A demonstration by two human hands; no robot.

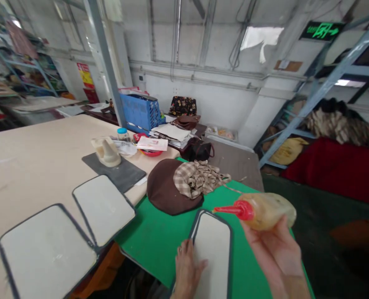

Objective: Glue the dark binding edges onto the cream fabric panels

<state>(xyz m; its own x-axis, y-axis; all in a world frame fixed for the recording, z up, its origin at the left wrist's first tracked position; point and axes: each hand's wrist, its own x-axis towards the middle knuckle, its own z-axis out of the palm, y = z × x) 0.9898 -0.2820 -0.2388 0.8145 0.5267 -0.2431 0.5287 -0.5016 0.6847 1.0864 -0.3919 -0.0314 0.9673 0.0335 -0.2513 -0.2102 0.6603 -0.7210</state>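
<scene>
My right hand (pixel 276 249) is wrapped round a translucent squeeze bottle (pixel 273 211) with yellowish contents. The bottle lies tilted sideways, its red nozzle pointing left above the top edge of a white panel (pixel 214 249) with dark edging. This panel rests on the green table surface (pixel 153 236). My left hand (pixel 187 263) lies on the panel's left edge, fingers stretched forward and thumb apart. To the left are two more dark-edged white pieces, a smaller panel (pixel 105 209) and a larger panel (pixel 49 253). Both overhang the beige table's front edge.
A brown fabric piece (pixel 162 187) and a heap of checked strips (pixel 200 178) lie beyond the panel. Farther back are a cream-coloured tape dispenser-like object (pixel 106 151) on a dark slab (pixel 122 172), papers (pixel 172 133) and a blue crate (pixel 139 112). Shelving (pixel 296 124) stands right.
</scene>
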